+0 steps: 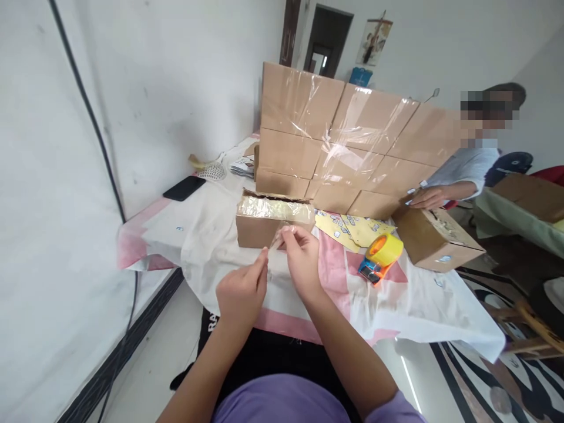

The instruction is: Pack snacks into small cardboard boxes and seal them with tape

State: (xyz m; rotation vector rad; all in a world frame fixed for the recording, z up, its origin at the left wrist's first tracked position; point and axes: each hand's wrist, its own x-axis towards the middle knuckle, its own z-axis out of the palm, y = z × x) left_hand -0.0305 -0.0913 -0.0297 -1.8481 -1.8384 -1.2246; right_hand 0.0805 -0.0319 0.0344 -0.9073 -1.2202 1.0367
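Note:
A small cardboard box (255, 232) sits on the cloth in front of me, its near top edge covered with shiny tape. Just on my side of it, a short crumpled strip of clear tape (275, 239) stretches between my hands. My left hand (242, 291) is closed, pinching the strip's lower end between thumb and forefinger. My right hand (302, 255) is closed on the upper end, close to the box's right front corner. To the right lies a tape dispenser (372, 270) with a yellow roll (388, 249).
Behind the box rises a wall of stacked, taped cartons (291, 150). Yellow patterned sheets (339, 229) lie at its foot. A co-worker's hand (427, 197) is over another open box (434, 244) at right. A black phone (184, 188) rests at the left edge.

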